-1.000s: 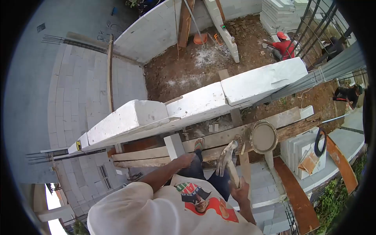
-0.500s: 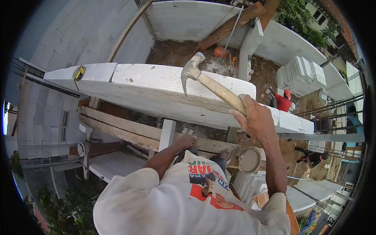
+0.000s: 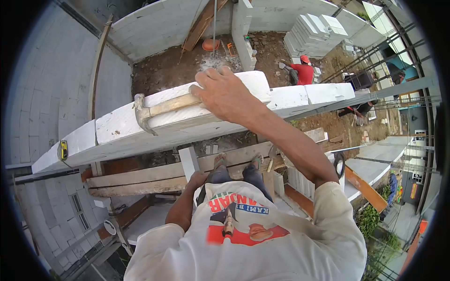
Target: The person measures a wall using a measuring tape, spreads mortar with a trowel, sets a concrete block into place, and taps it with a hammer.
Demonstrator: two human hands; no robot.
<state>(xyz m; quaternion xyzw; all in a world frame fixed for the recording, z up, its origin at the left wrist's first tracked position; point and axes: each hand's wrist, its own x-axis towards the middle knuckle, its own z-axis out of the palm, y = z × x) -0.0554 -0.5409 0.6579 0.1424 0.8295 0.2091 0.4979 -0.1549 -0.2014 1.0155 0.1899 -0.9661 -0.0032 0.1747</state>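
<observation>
My right hand [image 3: 225,96] is curled over the wooden handle of a claw hammer [image 3: 171,104]. The hammer lies along the top of a white block wall [image 3: 117,129], its metal head to the left at the wall's near edge. My knuckles sit close to the wall's far top edge. Lower down, my left hand [image 3: 198,179] is closed at the lower end of a loose white block [image 3: 188,160] that stands beside my legs; its fingers are partly hidden. A yellow tape measure [image 3: 63,150] rests on the wall's left part.
My feet are on wooden planks [image 3: 140,179] below the wall. Beyond it are an orange basin [image 3: 211,44], a block stack [image 3: 314,35] and a crouching person in red [image 3: 303,72]. Another person [image 3: 358,110] bends at the right. Rebar [image 3: 375,56] crosses the upper right.
The hammer, held raised above the wall before, is down on its top with my right hand over the handle. My left hand has moved to the loose block. The view has shifted.
</observation>
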